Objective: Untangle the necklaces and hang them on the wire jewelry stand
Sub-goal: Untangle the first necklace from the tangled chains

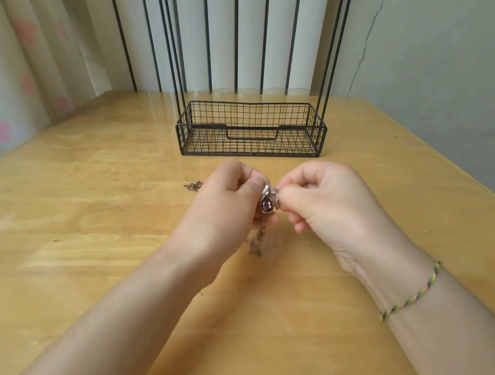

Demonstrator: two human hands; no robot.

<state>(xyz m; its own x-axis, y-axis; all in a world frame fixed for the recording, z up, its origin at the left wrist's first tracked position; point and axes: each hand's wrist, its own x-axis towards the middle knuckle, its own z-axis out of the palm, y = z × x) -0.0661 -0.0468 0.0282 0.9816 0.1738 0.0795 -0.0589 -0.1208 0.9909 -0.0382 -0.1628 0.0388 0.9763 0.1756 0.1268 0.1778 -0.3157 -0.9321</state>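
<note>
Both hands, left [232,198] and right [324,202], pinch a silver necklace with a dark purple teardrop pendant [267,203] above the glossy yellow wooden bench [111,233]. Beyond them stands the black wire jewelry stand [251,129], backed by pale striped curtains [252,27]; a thin chain [193,185] lies just left of the left hand.

The stand [250,139] is cut off at the upper edge, its top unseen; the hanging chain [256,243] is blurred, links and tangles unreadable.

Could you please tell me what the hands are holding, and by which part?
Both the left hand and right hand pinch a necklace at its purple pendant; its chain dangles below.
</note>
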